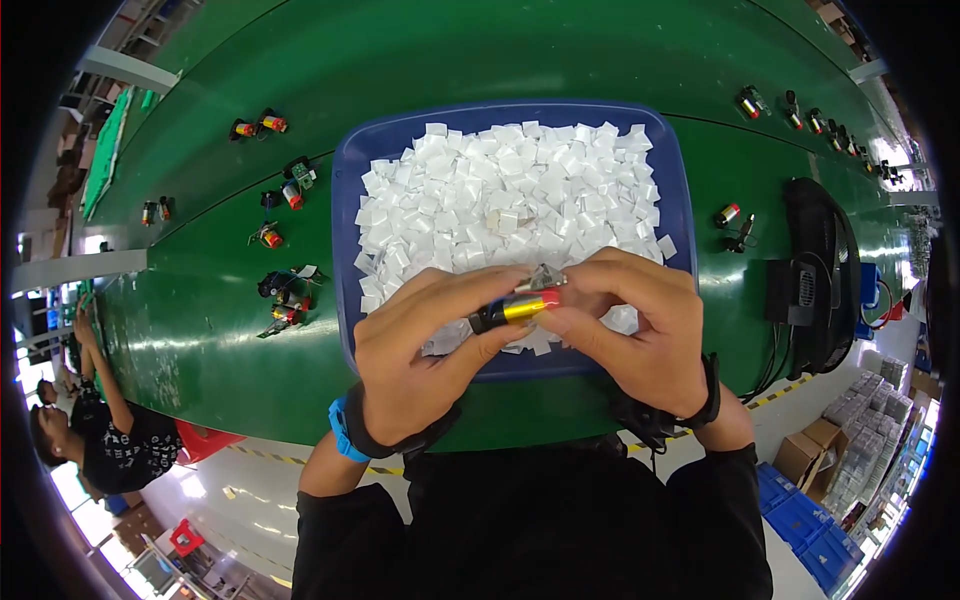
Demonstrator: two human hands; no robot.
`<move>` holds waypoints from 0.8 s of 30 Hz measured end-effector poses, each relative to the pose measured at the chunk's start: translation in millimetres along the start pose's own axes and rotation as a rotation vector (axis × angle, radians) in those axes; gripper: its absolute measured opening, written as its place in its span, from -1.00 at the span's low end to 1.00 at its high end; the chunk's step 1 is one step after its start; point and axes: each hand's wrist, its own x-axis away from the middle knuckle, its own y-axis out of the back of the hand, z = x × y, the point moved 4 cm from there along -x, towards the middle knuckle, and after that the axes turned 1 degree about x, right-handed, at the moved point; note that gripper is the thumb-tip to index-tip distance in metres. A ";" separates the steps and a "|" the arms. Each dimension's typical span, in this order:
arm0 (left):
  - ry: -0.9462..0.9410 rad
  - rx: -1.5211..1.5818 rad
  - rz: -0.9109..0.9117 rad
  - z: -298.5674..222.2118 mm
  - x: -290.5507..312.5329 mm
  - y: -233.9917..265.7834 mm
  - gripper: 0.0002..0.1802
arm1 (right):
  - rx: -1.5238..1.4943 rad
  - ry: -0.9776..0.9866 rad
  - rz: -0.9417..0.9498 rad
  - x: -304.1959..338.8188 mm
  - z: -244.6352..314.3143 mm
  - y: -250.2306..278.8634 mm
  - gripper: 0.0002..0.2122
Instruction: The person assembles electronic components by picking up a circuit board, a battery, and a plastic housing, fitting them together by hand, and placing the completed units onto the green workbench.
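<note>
Above the near part of a blue tray (343, 215), I hold a small electronic assembly with a yellow-and-red cylinder (522, 308) and a black end. My left hand (405, 340) is closed on its black end, between thumb and fingers. At the red end, the thumb and fingers of my right hand (645, 320) pinch the same piece. A small silvery part (543, 276) shows along its upper side; its details are blurred. Many small white squares (590, 180) fill the tray beneath both hands.
Similar assemblies lie on the green table (480, 50), left of the tray (290, 195) and right of it (728, 214). A black case (820, 260) with cables stands at the right edge. Another person (110, 440) is at the far left. Blue crates (805, 525) stand lower right.
</note>
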 end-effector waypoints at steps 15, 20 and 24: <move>-0.021 -0.072 -0.020 -9.6 1.0 -1.8 -0.56 | -0.115 -0.054 0.055 2.8 -4.8 -2.3 -0.82; 0.533 0.849 -0.053 3.7 5.4 -10.0 -0.67 | -0.032 0.138 -0.004 -1.2 4.1 5.7 -0.76; 0.560 0.864 0.006 7.6 6.1 -7.5 -0.64 | -0.030 0.157 -0.152 3.5 5.6 4.8 -0.70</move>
